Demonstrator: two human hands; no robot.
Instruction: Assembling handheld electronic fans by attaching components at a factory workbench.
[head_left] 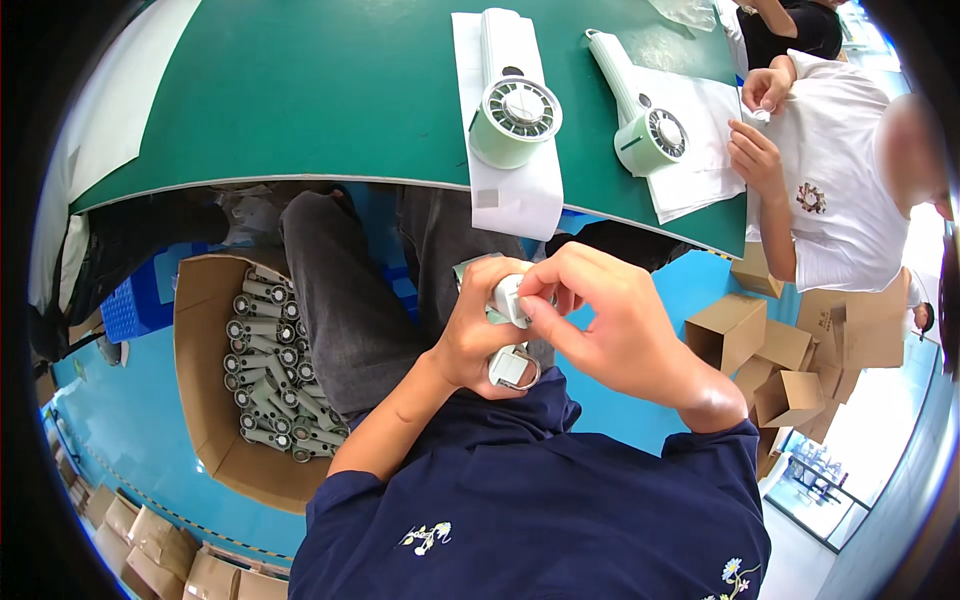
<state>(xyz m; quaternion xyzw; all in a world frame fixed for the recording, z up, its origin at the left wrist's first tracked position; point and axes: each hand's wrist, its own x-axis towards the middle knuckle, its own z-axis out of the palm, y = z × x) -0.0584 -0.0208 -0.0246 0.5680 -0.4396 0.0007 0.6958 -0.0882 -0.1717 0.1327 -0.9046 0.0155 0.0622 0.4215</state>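
Observation:
Over my lap, my left hand (468, 325) is closed around what look like two pale handheld fans, their handle ends pointing toward me. The lower handle end (508, 367) is white and square, with a metal ring or loop beside it. My right hand (610, 320) pinches with thumb and forefinger at the upper white handle end (511, 300). The fan heads are mostly hidden behind my fingers. Beyond my hands, a pale green handheld fan (508, 140) lies on a white paper sheet (515, 200) that overhangs the table edge.
The green table (330, 90) spans the far side. On its right lies another handheld fan (650, 142) over papers, beside a co-worker in white (835, 170) handling something small. A cardboard box (225, 440) of many fans stands left of my legs. Several boxes (725, 330) stand right.

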